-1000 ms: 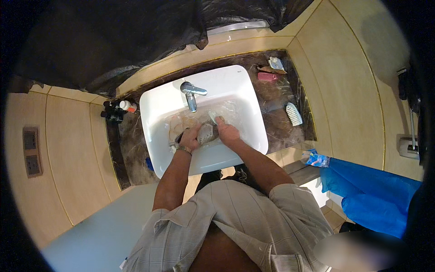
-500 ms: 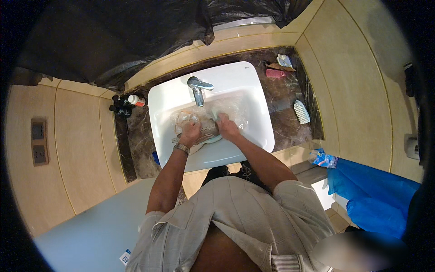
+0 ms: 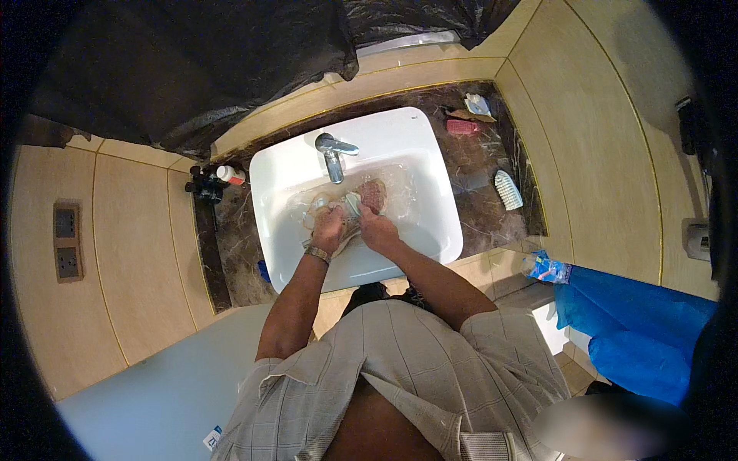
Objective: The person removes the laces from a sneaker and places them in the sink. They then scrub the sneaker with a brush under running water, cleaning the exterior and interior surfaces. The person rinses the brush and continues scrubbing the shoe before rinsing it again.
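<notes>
Both hands are down in the white sink (image 3: 269, 177), which holds cloudy water. Between them is a wet, pale item with a reddish, textured part (image 3: 373, 197); its kind cannot be made out. My left hand (image 3: 329, 228), with a metal watch on the wrist, is closed on its pale left part. Fingers bent, my right hand (image 3: 378, 230) grips it at the pale edge (image 3: 353, 204) below the reddish part. Other pale, soft-looking folds lie in the water around my left hand, partly hidden by it.
A chrome faucet (image 3: 332, 157) stands above the basin. On the dark marble counter (image 3: 480, 207) lie a white-bristled brush (image 3: 507, 190) and a pink block-like thing (image 3: 463, 127). A white bottle (image 3: 230, 174) stands at the left beside a black object (image 3: 205, 184). Blue plastic sheeting (image 3: 638, 323) hangs at the right.
The item has been turned, so its reddish textured part now shows above my right hand. My hands have come closer together, and the right one has shifted left and lower.
</notes>
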The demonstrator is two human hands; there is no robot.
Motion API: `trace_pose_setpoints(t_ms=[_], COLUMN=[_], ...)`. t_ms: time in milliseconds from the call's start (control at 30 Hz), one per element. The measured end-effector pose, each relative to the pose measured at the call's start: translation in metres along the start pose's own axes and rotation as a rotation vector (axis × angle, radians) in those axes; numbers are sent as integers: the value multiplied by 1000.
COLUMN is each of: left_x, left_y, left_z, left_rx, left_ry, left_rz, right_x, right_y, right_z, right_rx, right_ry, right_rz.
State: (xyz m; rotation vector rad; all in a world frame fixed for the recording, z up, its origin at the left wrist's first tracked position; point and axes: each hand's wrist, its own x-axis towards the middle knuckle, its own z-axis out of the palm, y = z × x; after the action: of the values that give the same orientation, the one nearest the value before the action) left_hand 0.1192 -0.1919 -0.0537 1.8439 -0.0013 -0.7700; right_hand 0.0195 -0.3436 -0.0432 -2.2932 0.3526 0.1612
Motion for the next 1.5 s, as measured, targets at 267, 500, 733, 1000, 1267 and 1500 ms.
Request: trace_pose_setpoints(t_ms=[267,500,733,1000,1267,1500], left_x=[9,-24,3,-19,-7,-5], left_y=[-2,53,9,26,7,-7], left_z=[0,8,1,25,22,5], left_rx=[-805,-783,-875,-991,-944,-196], left_ry=[4,29,84,66,163,-13], left_rz=[-251,-192,-239,-238,-238,247], right_x=[-44,-1,-39,4,-33,-3], right_y=[-31,-28,-34,-6,-23,13], right_z=[2,-4,4,7,-4,-6], right_rx=[241,73,55,55,55,18], right_ry=[-45,-52,-21,65,-66,94], right_rz=[-91,9,-34,38,28,31])
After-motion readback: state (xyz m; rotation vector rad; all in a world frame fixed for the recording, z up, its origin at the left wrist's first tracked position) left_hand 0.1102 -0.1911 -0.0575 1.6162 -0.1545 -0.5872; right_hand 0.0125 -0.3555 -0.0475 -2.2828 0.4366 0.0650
